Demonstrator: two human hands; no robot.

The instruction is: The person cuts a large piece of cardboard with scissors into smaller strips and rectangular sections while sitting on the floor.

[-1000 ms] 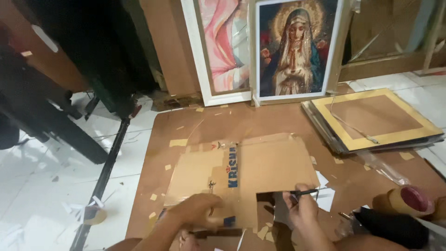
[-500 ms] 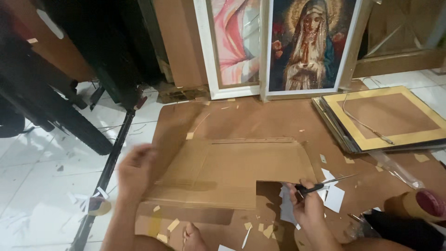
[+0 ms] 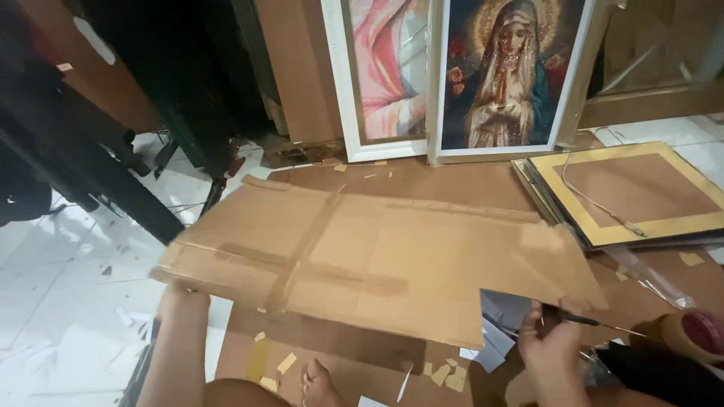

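A large flattened cardboard sheet (image 3: 377,256) with old tape marks is lifted off the floor and spread wide in front of me. My left hand (image 3: 181,295) grips its near left edge, the fingers mostly hidden under the cardboard. My right hand (image 3: 554,343) is at the sheet's near right corner, beside a notch cut into the edge, and is closed on a thin black-handled cutter (image 3: 596,322) whose blade points right. White paper pieces (image 3: 498,332) lie under that corner.
A brown board (image 3: 452,185) covers the floor, strewn with paper scraps. Two framed pictures (image 3: 505,75) lean on the wall behind. Gold-edged frames (image 3: 641,192) are stacked at right, a tape roll (image 3: 697,332) at lower right, black metal legs (image 3: 113,188) at left. My foot (image 3: 320,380) is below.
The cardboard has been unfolded and lifted into a much wider sheet. My left hand moved out to its left edge. My right hand shifted right with the cutter.
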